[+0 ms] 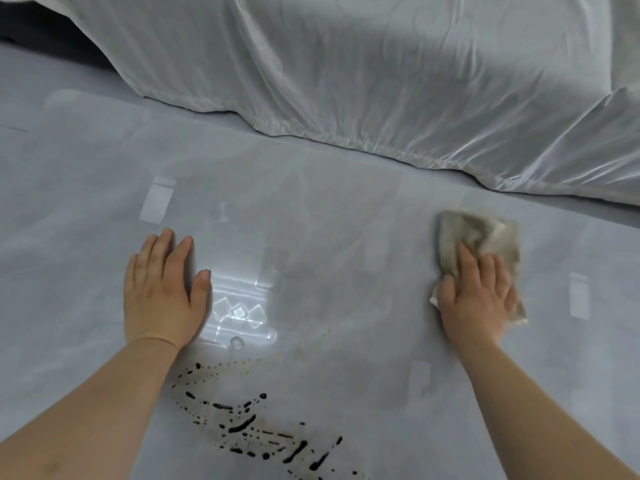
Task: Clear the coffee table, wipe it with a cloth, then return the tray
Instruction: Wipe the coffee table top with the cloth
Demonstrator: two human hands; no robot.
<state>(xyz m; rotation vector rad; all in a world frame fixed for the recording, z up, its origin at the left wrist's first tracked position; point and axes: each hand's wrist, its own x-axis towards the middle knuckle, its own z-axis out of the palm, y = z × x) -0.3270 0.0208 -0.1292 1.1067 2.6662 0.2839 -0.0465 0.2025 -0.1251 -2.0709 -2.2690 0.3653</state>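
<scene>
- Cloth (485, 233) lies on the right side of the worktop (311, 209), under your right hand (476, 296): fingers flat and pressing, not clenched.
- Left hand (161, 289) is released, palm flat on the glossy top, holding nothing.
- The cloth looks soft, light and limp, so it will likely bunch. Press over its middle; to lift, pinch the crumpled far edge.
- Dark spill (256, 427) near you is unwiped. The surface there is probably slick.
</scene>
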